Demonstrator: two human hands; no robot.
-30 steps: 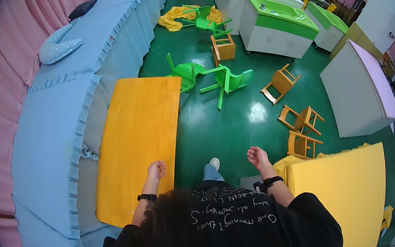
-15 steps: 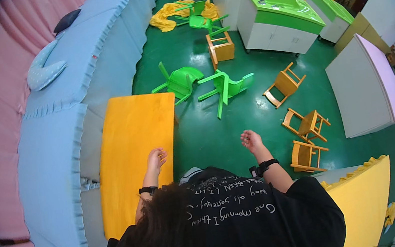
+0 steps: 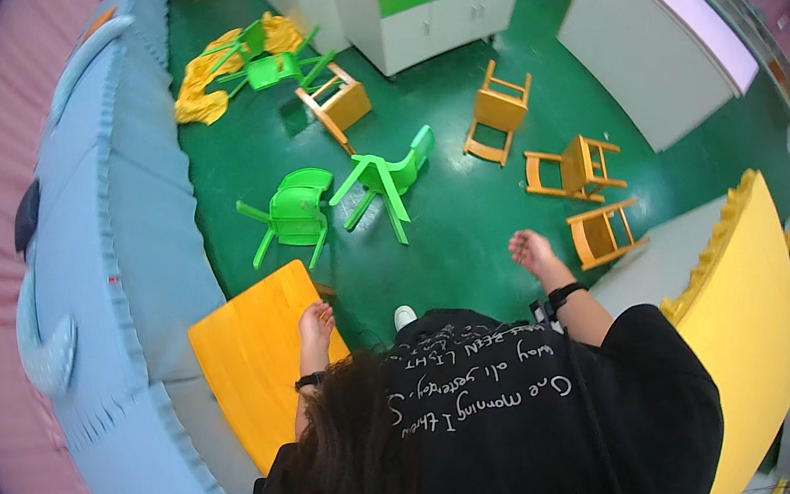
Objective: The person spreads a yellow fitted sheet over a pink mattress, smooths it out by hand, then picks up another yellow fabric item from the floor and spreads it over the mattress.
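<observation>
My left hand [image 3: 317,321] is at the right edge of an orange-yellow wooden table [image 3: 251,333], its fingers loosely bent with nothing in them. I cannot tell whether it touches the tabletop. My right hand [image 3: 531,250] hangs over the green floor, fingers slightly curled and apart, also holding nothing. In front of me lie two tipped green plastic chairs, one [image 3: 297,210] beyond the table and another [image 3: 391,182] to its right. Nearest my right hand is a toppled wooden chair [image 3: 605,235], with a second wooden chair [image 3: 578,169] just behind it.
Farther off lie more wooden chairs [image 3: 502,111] [image 3: 342,108] and a green chair [image 3: 274,68] by yellow cloth [image 3: 202,92]. A green-topped sink cabinet [image 3: 433,14] stands ahead. Blue-covered furniture [image 3: 148,181] lines the left; a pink-topped cabinet [image 3: 655,49] and yellow-covered table [image 3: 740,330] are right.
My view has turned to the right and come closer to the fallen chairs. A white shoe now shows ahead of my body. Both hands stay empty.
</observation>
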